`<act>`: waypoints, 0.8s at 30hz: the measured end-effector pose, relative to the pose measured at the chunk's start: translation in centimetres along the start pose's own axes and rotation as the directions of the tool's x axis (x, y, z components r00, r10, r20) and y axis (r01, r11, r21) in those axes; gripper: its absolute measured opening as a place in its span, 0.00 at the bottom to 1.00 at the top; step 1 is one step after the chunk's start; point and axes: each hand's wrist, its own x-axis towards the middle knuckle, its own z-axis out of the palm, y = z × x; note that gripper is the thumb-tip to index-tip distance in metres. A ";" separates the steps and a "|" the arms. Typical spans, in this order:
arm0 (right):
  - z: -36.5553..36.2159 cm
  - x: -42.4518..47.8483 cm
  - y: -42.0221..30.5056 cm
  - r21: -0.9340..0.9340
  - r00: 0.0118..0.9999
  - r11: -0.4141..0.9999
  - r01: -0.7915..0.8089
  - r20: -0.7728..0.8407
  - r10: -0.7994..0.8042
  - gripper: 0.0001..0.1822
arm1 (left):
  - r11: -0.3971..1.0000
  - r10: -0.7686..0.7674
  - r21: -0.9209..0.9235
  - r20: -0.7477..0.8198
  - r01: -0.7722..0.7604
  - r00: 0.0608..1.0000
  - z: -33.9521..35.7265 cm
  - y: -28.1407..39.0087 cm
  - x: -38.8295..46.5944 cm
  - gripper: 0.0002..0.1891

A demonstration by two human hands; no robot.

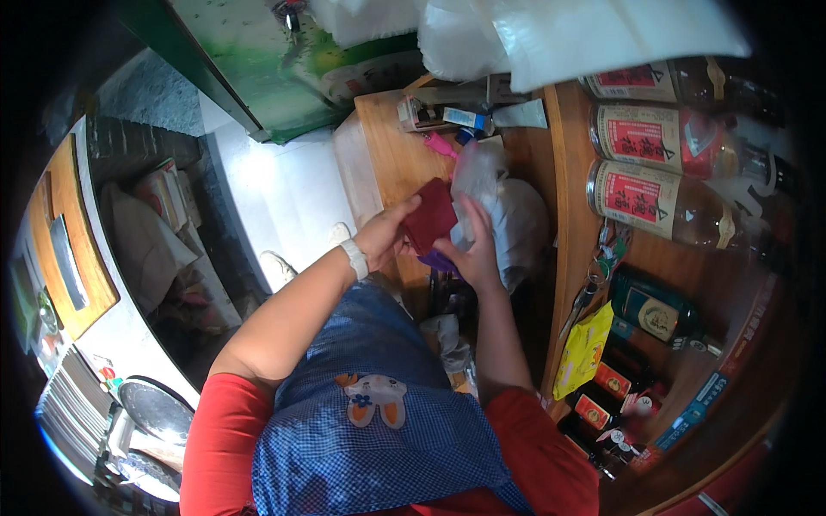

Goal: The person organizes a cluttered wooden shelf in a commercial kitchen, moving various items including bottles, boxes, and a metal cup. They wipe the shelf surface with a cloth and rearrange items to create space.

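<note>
My left hand [384,235], with a pale watch [355,259] on its wrist, grips a dark red flat item [430,217] by its left side. Whether that is a wallet or a folded cloth cannot be told. To its right is my right hand [476,250], fingers spread and thumb by the item's lower corner. A clear plastic bag [479,173] lies just beyond the right fingertips, partly blurred. Something purple [441,263] shows beneath the red item. Under both hands is a wooden surface [387,151].
Tubes [519,116] and a pink object [440,144] lie behind the hands. At right, a wooden shelf holds large labelled bottles [635,193], keys [592,278] and a yellow packet [584,351]. Plastic bags [581,39] hang overhead. A counter [139,335] with a cutting board [93,284] stands left.
</note>
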 end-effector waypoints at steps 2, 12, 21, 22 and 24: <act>-0.4 -0.2 0.1 -0.055 0.985 0.998 0.002 -0.170 -0.011 0.40 | 0.994 0.035 -0.107 0.047 -0.030 0.998 -1.0 -0.3 -1.0 0.27; 2.1 1.0 -10.0 -0.009 0.942 0.944 0.328 -0.064 -0.328 0.51 | 0.879 0.414 0.234 0.062 -0.417 0.908 3.4 1.8 -9.4 0.35; 2.4 1.2 -16.1 0.124 0.851 0.842 0.525 -0.052 -0.523 0.48 | 0.819 0.528 0.319 -0.094 -0.477 0.844 5.6 2.7 -17.6 0.30; 2.3 1.3 -16.6 0.168 0.849 0.835 0.523 -0.023 -0.527 0.48 | 0.830 0.525 0.287 -0.113 -0.478 0.843 5.8 2.8 -18.5 0.30; 2.4 1.1 -17.3 0.306 0.851 0.813 0.495 0.020 -0.525 0.46 | 0.837 0.534 0.234 -0.146 -0.495 0.833 6.4 2.6 -20.2 0.29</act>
